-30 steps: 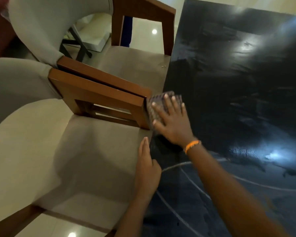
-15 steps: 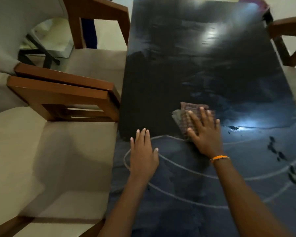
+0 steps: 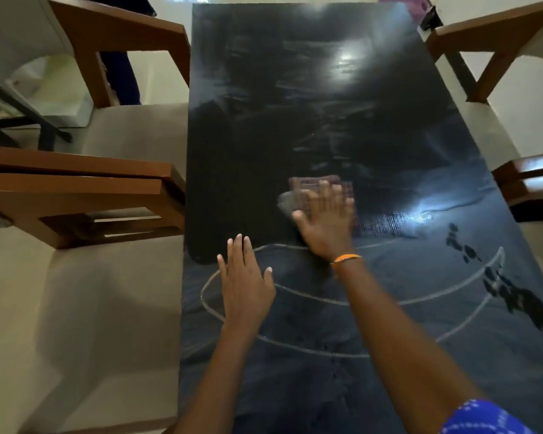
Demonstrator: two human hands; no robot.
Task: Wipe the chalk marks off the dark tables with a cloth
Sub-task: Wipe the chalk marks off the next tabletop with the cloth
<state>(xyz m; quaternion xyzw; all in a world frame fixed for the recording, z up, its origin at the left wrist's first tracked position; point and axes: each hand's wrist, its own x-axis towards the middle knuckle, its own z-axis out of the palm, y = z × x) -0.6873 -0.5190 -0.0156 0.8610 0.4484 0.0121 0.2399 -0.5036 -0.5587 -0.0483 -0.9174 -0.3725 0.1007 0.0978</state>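
A long dark table [image 3: 295, 98] runs away from me. Its far part looks wet and glossy, while the near part carries white chalk marks [image 3: 420, 300] in curved loops. My right hand [image 3: 325, 225] lies flat, pressing a brownish checked cloth [image 3: 308, 189] onto the table's middle, just beyond the chalk loops. My left hand [image 3: 246, 283] rests flat on the table with fingers spread, nothing in it, over the left end of the chalk loop.
Wooden-armed cushioned chairs stand close on the left [image 3: 85, 189] and on the right [image 3: 527, 180]. Dark wet smudges [image 3: 514, 292] dot the table near its right edge. A person's dark trouser leg [image 3: 119, 76] stands at the far left.
My right hand has slid the cloth from the table's left edge toward its middle, moving right. My left hand moved from the edge onto the tabletop.
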